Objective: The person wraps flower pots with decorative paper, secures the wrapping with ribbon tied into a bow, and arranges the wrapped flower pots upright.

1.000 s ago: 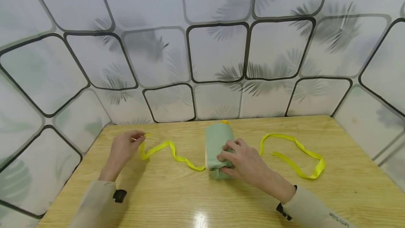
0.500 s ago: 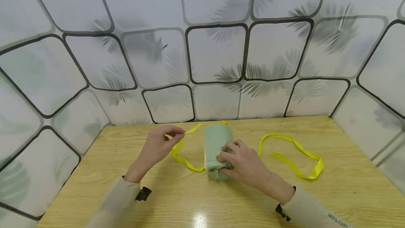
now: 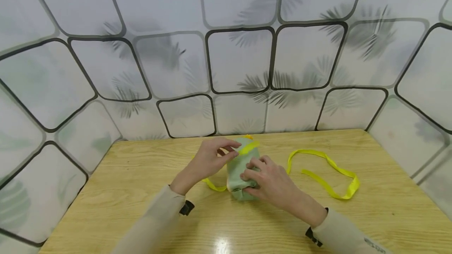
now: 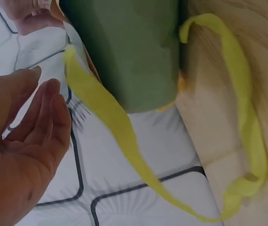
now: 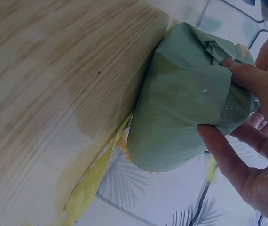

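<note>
A package wrapped in pale green paper [image 3: 242, 164] lies lengthwise at the middle of the table, its near end folded. My right hand [image 3: 272, 179] grips that near end, the fingertips on the top and the thumb at the fold. Over the package's far part hangs the end of a yellow ribbon [image 3: 249, 147], blurred in the head view. Beside this end is my left hand [image 3: 213, 156], its thumb and fingers slightly apart; the left wrist view shows a gap between fingertips and ribbon [image 4: 117, 122]. The ribbon's other end [image 3: 353, 187] curls on the table at the right.
A wooden table [image 3: 88, 214] carries everything. Patterned curtain-like walls [image 3: 240, 62] close it in at the back and both sides. Something small and orange [image 3: 248, 136] peeks out behind the package's far end.
My left hand has moved right from the table's left side, bringing the ribbon end over the package, and its fingers have let go of it. My right hand has stayed on the package.
</note>
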`<action>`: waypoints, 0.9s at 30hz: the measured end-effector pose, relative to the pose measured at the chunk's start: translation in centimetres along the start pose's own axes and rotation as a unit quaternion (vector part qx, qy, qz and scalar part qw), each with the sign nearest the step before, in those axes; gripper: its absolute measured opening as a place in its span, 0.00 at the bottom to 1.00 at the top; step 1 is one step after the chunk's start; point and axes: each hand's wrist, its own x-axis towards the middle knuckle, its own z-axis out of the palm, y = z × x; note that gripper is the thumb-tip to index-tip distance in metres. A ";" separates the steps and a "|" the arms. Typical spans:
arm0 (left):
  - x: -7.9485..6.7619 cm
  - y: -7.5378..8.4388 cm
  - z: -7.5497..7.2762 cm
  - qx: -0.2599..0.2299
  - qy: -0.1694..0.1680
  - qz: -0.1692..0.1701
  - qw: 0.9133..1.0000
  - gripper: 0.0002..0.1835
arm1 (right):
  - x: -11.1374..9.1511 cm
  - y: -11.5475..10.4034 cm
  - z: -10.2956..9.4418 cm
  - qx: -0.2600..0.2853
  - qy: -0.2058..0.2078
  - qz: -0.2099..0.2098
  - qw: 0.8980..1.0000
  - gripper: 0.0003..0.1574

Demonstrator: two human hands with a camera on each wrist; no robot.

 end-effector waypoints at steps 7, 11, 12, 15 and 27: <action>-2.0 -2.6 -0.6 0.018 -0.016 -0.056 0.998 0.14 | -0.2 0.1 -0.3 -0.008 -0.003 0.003 1.000 0.23; -2.0 -3.7 0.6 0.015 -0.062 -0.073 0.995 0.15 | -0.2 0.2 -0.5 -0.016 -0.010 0.010 1.000 0.22; -2.0 -3.9 1.0 0.016 -0.064 -0.078 0.995 0.15 | -0.2 0.2 -0.5 -0.017 -0.010 0.011 1.000 0.22; -2.2 -4.1 1.7 0.020 -0.035 -0.100 0.994 0.12 | -0.1 0.1 -0.3 -0.017 -0.007 0.010 1.000 0.22; -0.7 -1.9 0.4 -0.071 0.148 0.028 0.986 0.05 | 0.0 -0.1 0.0 0.007 0.014 0.005 1.000 0.23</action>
